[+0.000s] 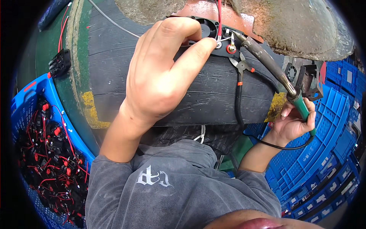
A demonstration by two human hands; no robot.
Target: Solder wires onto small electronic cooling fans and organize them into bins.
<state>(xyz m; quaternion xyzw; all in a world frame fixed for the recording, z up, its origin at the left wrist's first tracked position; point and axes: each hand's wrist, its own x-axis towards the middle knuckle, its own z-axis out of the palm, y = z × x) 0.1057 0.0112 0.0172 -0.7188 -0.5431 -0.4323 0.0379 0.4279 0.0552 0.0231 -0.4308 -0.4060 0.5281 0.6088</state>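
Note:
My left hand (160, 72) pinches a thin silver solder wire (113, 22), whose end pokes out past the thumb toward a metal terminal. Below the fingers, partly hidden by them, lies a black plastic housing with a small fan (207, 29). A red wire (219, 17) runs up from it, and a metal tab with a red ring (231, 48) stands at its right end. My right hand (291, 124) is closed round the green handle of a soldering iron (267, 61); the iron's tip is at the housing beside the tab. Black-handled cutters (240, 68) lie just below the housing.
The dark, worn work surface (152, 114) has yellow-marked corners. At left, a blue crate (82, 141) holds many black parts with red wires; another black part (60, 63) lies above it. Black frames (310, 78) lie at right, near blue crates (324, 126). Rough, crusted slabs (301, 26) overhang the far side.

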